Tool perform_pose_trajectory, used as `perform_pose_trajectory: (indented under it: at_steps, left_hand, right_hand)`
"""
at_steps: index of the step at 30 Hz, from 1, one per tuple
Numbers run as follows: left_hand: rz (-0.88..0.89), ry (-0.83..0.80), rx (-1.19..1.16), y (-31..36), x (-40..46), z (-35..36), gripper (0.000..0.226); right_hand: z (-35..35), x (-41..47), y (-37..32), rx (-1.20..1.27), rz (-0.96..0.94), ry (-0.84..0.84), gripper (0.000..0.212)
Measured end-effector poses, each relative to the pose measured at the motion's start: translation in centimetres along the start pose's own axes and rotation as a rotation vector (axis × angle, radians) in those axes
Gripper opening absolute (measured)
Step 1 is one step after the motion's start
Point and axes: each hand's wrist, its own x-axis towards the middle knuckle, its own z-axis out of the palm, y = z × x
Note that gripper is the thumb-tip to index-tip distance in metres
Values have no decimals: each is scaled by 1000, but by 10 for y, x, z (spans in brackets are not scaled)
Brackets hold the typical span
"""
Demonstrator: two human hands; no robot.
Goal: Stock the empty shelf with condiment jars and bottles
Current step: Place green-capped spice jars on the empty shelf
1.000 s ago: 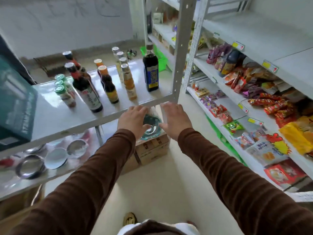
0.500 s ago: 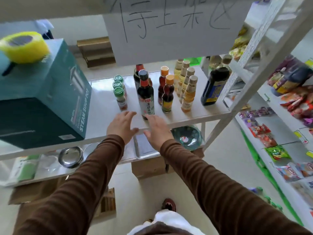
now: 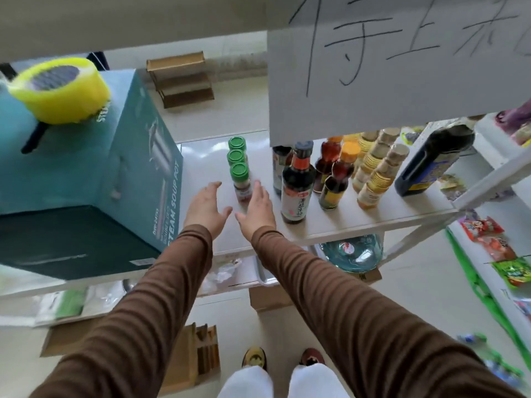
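Both hands, left hand [image 3: 206, 205] and right hand [image 3: 257, 209], open, flank the nearest green-capped clear spice jar [image 3: 241, 182] on the smooth white shelf [image 3: 359, 222]; teal cardboard box [image 3: 138, 179] left of it reads "STEAM SOUP POT".

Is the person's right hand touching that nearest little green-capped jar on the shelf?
Cannot tell. In the head view the right hand sits right beside the nearest green-capped jar, its fingers overlapping the jar's edge, with no clear gap or contact visible.

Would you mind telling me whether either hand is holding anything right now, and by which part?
Nothing is held: the left hand and right hand are open, flanking the nearest green-capped jar.
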Motion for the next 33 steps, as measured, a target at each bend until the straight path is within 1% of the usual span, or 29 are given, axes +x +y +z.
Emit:
perform_pose_trajectory:
  at_steps: [3,5,7,10,12,15,19,23,26,30,33]
  left_hand:
    - [0,-3,-75,-10,21,7,63]
    - [-9,-1,-143,-15,34,12,60]
    - [-13,3,-212,-19,46,16,57]
    - [3,6,-305,-23,59,21,51]
    - [11,-4,-369,-23,64,24,48]
    - [7,-23,-455,-19,69,28,48]
    - [-20,-8,-533,-10,76,38,46]
    - [-117,26,-596,0,81,48,41]
    - [-167,46,-621,2,85,51,38]
    - [-161,46,-601,-1,76,50,33]
    - [-100,27,-613,-4,49,44,34]
  right_hand:
    - [15,22,-2,96,91,75,94]
    - [24,34,-3,143,119,136,89]
    - [29,43,-5,182,135,195,79]
    - [33,51,-5,211,145,273,60]
    - [33,50,-3,210,135,305,49]
    - [35,38,6,231,134,330,38]
    - [35,13,22,231,131,329,39]
    - [34,-9,33,223,136,320,45]
    - [30,-24,38,210,103,322,48]
    - [22,-42,38,187,49,337,44]
    - [17,-57,36,222,21,353,41]
